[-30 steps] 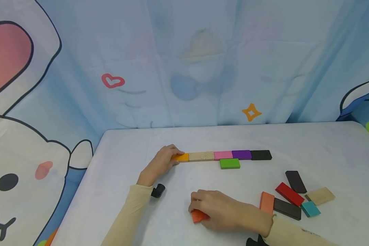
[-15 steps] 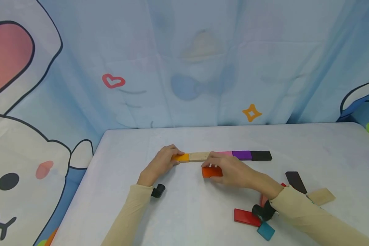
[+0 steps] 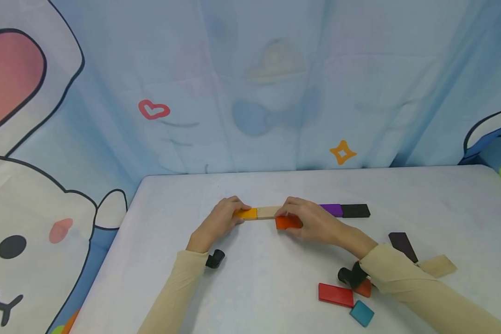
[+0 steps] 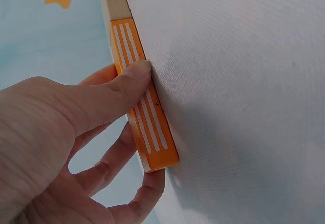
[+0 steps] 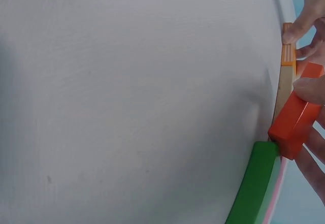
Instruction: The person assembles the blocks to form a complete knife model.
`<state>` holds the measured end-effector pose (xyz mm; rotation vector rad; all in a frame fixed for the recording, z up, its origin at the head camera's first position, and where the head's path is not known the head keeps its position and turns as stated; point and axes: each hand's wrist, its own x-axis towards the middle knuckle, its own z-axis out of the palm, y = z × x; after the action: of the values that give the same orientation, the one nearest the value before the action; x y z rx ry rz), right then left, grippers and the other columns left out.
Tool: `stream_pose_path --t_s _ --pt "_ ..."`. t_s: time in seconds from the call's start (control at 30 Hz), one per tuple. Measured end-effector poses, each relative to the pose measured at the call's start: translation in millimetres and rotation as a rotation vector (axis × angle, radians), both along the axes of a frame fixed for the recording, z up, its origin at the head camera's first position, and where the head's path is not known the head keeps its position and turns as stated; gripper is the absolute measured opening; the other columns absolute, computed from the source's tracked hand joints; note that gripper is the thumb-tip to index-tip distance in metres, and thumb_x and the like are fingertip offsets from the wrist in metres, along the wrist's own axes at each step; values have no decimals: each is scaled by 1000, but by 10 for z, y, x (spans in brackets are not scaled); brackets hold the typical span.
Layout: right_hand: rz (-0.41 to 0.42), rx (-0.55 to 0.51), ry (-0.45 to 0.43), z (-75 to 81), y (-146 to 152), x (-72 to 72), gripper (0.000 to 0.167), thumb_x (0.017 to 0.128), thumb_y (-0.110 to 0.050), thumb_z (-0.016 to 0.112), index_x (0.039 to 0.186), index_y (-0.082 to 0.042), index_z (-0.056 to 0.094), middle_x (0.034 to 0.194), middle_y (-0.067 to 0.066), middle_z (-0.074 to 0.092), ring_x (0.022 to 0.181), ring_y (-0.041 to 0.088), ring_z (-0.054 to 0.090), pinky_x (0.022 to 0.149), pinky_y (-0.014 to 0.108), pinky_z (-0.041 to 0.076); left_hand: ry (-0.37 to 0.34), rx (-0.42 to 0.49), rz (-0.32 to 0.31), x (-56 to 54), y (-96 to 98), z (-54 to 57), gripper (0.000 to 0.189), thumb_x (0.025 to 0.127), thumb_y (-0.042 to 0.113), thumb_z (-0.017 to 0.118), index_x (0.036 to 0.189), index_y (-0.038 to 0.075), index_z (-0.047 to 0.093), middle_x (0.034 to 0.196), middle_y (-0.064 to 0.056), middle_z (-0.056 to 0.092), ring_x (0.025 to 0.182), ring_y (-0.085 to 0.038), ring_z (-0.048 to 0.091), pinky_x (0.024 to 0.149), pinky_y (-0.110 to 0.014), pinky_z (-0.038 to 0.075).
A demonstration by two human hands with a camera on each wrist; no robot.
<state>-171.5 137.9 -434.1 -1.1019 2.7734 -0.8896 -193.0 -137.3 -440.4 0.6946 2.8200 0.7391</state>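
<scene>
My left hand (image 3: 220, 218) pinches a yellow-orange wooden block (image 4: 152, 132) with white stripes, thumb on its near face. That block is the left end of a straight row on the table. Beside it come a plain wood block (image 3: 267, 213), a pink block (image 5: 275, 191) mostly hidden, a purple block (image 3: 331, 210) and a black block (image 3: 356, 211). My right hand (image 3: 315, 221) pinches an orange-red block (image 5: 297, 116) between thumb and fingers, tilted, close in front of the row. Its lower end is right at the end of a green block (image 5: 256, 183), which lies along the pink one.
Front right lie a red block (image 3: 336, 295) and a teal block (image 3: 362, 313), with an orange block (image 3: 363, 288) partly under the right sleeve. Further right are a dark block (image 3: 402, 246) and a plain wood block (image 3: 438, 266). A blue curtain (image 3: 267, 153) hangs behind the table.
My right hand has carried the orange-red block from the table's front up to the row. The red and teal blocks have slid left and nearer. My left hand stays in place.
</scene>
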Motion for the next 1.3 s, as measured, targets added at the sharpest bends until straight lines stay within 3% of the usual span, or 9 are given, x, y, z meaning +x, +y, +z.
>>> stream_pose_path --t_s 0.7,1.0,1.3 --pt "-24 105 18 -105 -92 -6 36 84 -6 88 118 -4 76 111 7 67 103 23 64 95 42 60 -3 -10 -6 4 -14 -19 36 95 3 76 130 4 72 123 -9 67 118 -29 59 111 -44 48" --pt "8 153 131 -122 -77 10 36 82 -5 89 116 -2 78 111 10 67 102 25 64 92 40 61 12 16 -9 -11 -18 -32 35 93 2 77 128 3 73 120 -10 68 116 -31 60 110 -44 49" --pt "-4 156 188 -130 -96 30 34 82 -5 90 114 -1 79 109 10 67 100 24 65 89 37 62 20 18 -15 -5 -21 -7 35 93 2 77 127 2 73 120 -10 68 116 -31 61 109 -44 50"
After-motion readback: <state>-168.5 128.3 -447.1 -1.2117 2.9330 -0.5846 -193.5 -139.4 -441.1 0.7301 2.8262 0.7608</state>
